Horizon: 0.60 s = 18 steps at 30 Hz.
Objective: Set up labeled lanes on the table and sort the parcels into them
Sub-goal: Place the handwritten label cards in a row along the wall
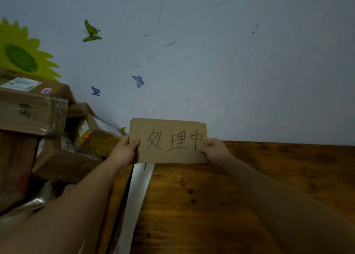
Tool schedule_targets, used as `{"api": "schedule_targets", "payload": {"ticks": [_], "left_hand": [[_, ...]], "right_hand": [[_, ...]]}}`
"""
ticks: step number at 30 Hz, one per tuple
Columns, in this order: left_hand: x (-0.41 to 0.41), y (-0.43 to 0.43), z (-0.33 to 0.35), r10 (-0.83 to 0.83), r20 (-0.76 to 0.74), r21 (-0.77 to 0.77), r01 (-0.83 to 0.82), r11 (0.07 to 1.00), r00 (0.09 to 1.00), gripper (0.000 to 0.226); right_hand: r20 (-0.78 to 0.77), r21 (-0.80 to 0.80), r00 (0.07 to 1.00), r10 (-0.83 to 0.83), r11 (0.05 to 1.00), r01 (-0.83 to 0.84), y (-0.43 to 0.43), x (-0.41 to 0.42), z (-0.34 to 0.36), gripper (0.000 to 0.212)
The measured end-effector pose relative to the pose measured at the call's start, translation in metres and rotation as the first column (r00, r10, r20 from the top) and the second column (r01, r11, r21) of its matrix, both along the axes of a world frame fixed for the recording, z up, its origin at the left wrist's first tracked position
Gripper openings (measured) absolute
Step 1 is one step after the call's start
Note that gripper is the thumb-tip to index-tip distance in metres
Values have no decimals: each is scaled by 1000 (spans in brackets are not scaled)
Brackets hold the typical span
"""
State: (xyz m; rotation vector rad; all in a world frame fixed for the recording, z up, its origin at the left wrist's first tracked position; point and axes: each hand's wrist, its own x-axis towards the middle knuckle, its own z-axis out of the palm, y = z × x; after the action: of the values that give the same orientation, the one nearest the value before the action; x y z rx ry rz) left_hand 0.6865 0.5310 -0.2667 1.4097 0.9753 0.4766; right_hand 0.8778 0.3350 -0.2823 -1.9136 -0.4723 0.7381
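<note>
Cardboard label (169,140), handwritten "处理中", held upright, face toward me, over the far part of the desk (249,177), close before the wall (230,71). Further cardboard edges show behind its top edge. Cannot tell whether its lower edge touches the desk.

Left grip (124,152): closed on the label's left edge, thumb on the front face. Right grip (215,150): closed on the right edge, thumb also in front.

White strips (138,196) run along the desk from below the label toward me. Parcels (57,157) piled at left, brown boxes with shipping labels, beside my left arm.

Wall: green butterfly sticker (91,31), two blue butterfly stickers (138,81), green sunflower decal (21,56).
</note>
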Motion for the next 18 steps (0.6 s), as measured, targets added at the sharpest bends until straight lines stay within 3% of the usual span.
{"api": "schedule_targets", "payload": {"ticks": [4, 8, 13, 17, 18], "left_hand": [[23, -21, -3, 26, 8, 24, -26, 999, 1000, 18], [54, -38, -8, 133, -26, 112, -130, 985, 991, 18], [89, -66, -20, 316, -35, 175, -305, 936, 948, 24], [112, -86, -27, 370, -55, 183, -355, 917, 927, 18], [117, -89, -29, 372, -76, 200, -351, 915, 925, 15]], "right_hand": [[-16, -12, 983, -185, 983, 184, -40, 26, 0, 33], [-13, -66, 952, -307, 950, 305, -93, 81, -9, 35], [121, -219, 950, -287, 926, 307, -149, 156, -37, 29], [176, -400, 959, -222, 874, 276, -176, 197, -63, 25], [199, -461, 962, -184, 849, 258, -180, 202, -71, 37]]}}
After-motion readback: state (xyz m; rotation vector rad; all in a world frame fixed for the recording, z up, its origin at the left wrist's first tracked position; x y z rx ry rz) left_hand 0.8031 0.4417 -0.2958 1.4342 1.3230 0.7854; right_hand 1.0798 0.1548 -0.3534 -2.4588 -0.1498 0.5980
